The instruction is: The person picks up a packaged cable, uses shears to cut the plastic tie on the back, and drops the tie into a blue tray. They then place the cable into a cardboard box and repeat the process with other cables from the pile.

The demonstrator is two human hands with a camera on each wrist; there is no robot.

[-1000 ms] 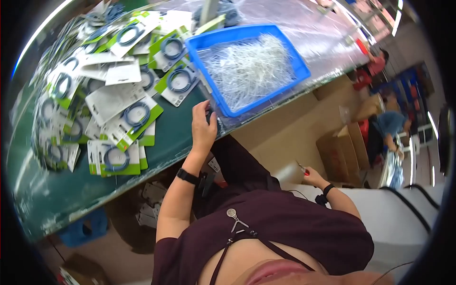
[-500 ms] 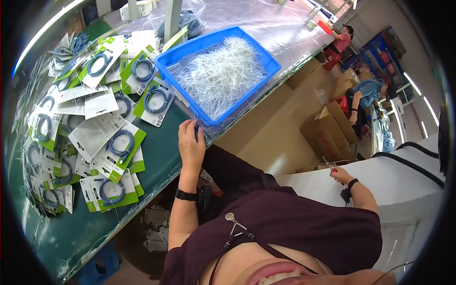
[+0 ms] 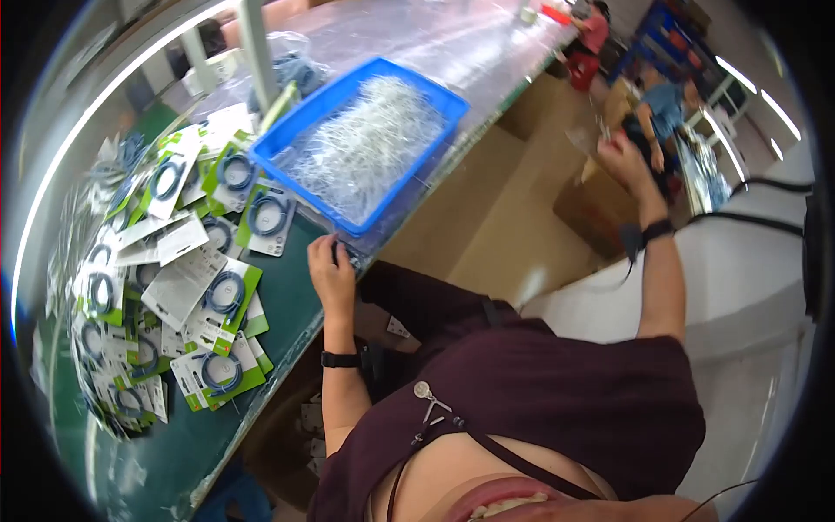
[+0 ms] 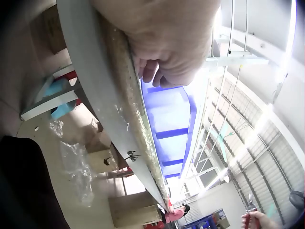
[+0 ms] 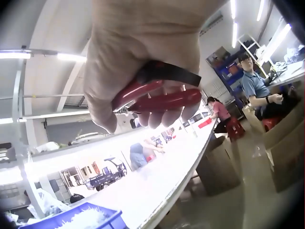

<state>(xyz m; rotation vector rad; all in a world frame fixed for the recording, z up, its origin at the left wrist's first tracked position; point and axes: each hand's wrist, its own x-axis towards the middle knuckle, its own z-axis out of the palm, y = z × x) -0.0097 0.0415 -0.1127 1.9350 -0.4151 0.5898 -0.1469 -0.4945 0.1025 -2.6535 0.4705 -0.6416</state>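
In the head view my left hand (image 3: 332,278) rests at the table's edge, by the near corner of a blue bin (image 3: 417,168) full of clear thin strips. Its fingers bend loosely in the left wrist view, beside the bin (image 4: 172,134), and no held thing shows. My right hand (image 3: 624,165) is raised out to the right, away from the table. The right wrist view shows that hand (image 5: 143,43) gripping red-handled pliers (image 5: 167,101), fingers curled round the handles. Carded blue cables (image 3: 224,294) lie heaped left of the bin.
The green tabletop (image 3: 291,270) runs to a worn edge in front of the body. A metal post (image 3: 256,56) stands behind the bin. Cardboard boxes (image 3: 593,209) are on the floor at the right, near a person in blue (image 3: 663,109); another in pink (image 3: 593,33) sits farther off.
My right hand has risen from low beside the body, pliers still in it. My left hand stays by the bin's corner. The head view has shifted and turned.
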